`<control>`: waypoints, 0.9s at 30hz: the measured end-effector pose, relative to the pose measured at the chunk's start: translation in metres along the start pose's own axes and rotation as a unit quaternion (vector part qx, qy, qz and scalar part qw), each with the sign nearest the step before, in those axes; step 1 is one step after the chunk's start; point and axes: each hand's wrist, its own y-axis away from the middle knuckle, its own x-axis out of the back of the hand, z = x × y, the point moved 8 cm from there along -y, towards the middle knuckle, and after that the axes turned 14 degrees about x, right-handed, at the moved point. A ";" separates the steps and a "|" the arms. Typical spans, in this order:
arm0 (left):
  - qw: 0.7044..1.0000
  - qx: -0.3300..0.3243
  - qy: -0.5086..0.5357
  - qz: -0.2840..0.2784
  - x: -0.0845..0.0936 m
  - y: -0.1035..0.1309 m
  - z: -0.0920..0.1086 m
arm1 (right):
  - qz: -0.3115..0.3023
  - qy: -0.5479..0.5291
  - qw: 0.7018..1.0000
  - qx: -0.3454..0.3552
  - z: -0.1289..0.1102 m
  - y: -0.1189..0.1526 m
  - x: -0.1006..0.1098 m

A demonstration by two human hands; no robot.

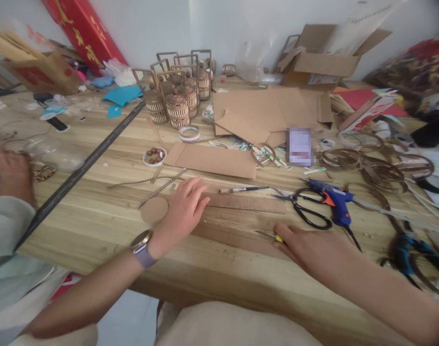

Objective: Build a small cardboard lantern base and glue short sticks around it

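Note:
My right hand (306,247) is closed around a yellow craft knife (278,238), its blade pointing left over a brown cardboard strip (237,235) on the table. My left hand (185,206), with a watch on the wrist, has its fingers stretched out above the left end of the cardboard and holds nothing. Just beyond lies a narrower cardboard strip (248,203) with a dark pen-like tool (241,190) along its far edge. A round cardboard disc (154,210) is left of my left hand. Black-handled scissors (313,209) lie beyond my right hand.
A blue glue gun (336,199) is beside the scissors. Small bamboo lanterns (178,110) stand at the back, near stacked cardboard (255,110). A bowl of brown beads (154,156) sits mid-table. Coiled strips (381,163) crowd the right. Another person's hand (10,168) is at left.

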 end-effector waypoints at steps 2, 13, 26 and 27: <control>0.997 -0.049 0.013 -0.051 0.007 0.016 0.001 | -0.047 -0.013 0.998 0.035 -0.021 -0.027 0.007; 0.974 -0.164 -0.101 -0.118 -0.028 0.087 -0.018 | -0.051 -0.028 0.992 0.116 -0.081 -0.102 0.022; 0.970 -0.173 -0.122 -0.119 -0.028 0.089 -0.015 | -0.084 -0.007 0.989 0.124 -0.090 -0.097 0.040; 0.970 -0.175 -0.125 -0.114 -0.028 0.088 -0.014 | -0.085 -0.007 0.990 0.116 -0.086 -0.095 0.038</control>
